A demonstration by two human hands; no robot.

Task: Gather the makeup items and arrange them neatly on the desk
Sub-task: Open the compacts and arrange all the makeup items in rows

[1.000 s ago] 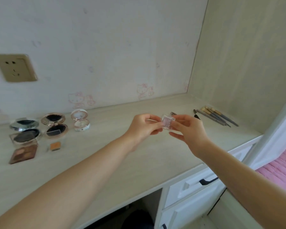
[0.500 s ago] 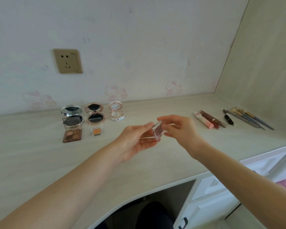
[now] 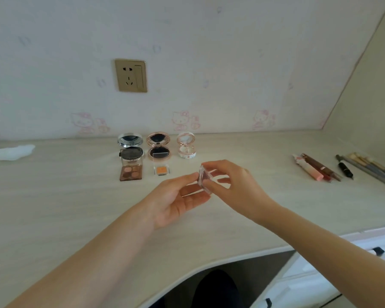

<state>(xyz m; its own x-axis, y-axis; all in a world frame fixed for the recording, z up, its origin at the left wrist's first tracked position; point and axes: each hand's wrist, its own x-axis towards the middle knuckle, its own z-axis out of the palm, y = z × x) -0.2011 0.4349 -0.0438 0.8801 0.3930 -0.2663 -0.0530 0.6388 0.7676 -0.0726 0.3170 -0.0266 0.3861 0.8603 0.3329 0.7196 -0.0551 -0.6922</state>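
While my right hand (image 3: 233,187) pinches a small clear case (image 3: 204,180) by its edges between thumb and fingertips, my left hand (image 3: 176,201) lies palm up just under it, fingers loosely curled, with the thumb tip touching the case's near side. Both hands hold the case tilted on edge, a pinkish pan showing faintly through the plastic, above the pale wood-grain desk (image 3: 53,207) and clear of its surface.

Beyond my left hand, toward the wall, the makeup stands in tidy rows. Nearest are a brown four-pan eyeshadow palette (image 3: 131,172) and, to its right, a little clear pot with an orange pan (image 3: 162,170). Behind them sit three open compacts with their mirrors raised: a silver one (image 3: 130,147), a rose-gold one (image 3: 158,146) and a small white-and-pink one (image 3: 186,145).

Well off to my right lies a cluster of slim things side by side: a pink tube (image 3: 308,170), a dark red pen (image 3: 320,168), a short black pen (image 3: 344,167) and several grey-handled brushes (image 3: 371,168).

Far left, a crumpled white tissue (image 3: 11,152) rests on the desk. A gold wall socket (image 3: 131,75) is above the compacts.
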